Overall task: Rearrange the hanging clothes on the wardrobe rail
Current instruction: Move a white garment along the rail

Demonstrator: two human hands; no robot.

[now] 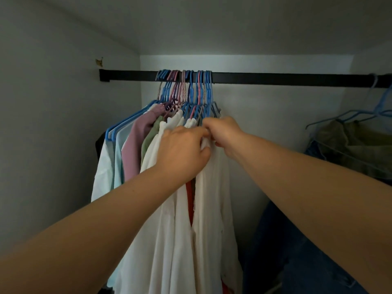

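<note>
I am seeing left hand [182, 151] and right hand [222, 132] both pinching the white shirt [210, 209] near its collar | fingers [203, 132] curling closed on cloth | shirt hanging rightmost in bunch on black rail [275, 78] | hangers [186, 88] too crowded for counting | one mauve top [131, 149], one green [149, 139]

Both bare forearms reach up and forward; the left hand [182, 151] and right hand [224, 132] meet, fingers curled closed, knuckles nearly touching.
</note>
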